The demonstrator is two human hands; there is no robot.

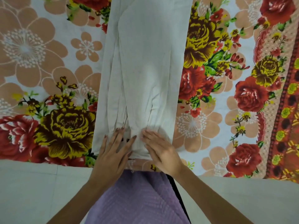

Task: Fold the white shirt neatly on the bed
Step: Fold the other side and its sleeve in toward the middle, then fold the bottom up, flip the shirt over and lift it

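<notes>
The white shirt [142, 67] lies on the bed as a long narrow strip, its sides folded inward, running from the near bed edge up out of the frame's top. Creases gather at its near end. My left hand [113, 151] lies flat with fingers spread on the near left part of the shirt. My right hand [160, 149] presses flat on the near right part, fingers straight and pointing up-left. Both hands sit at the shirt's near end, close together, with a small gap of cloth between them.
A floral bedsheet [226, 88] with red, yellow and peach flowers covers the bed. The bed's near edge [40, 162] runs across the lower frame, with pale floor [32, 191] below it. My purple garment [137, 199] fills the bottom centre.
</notes>
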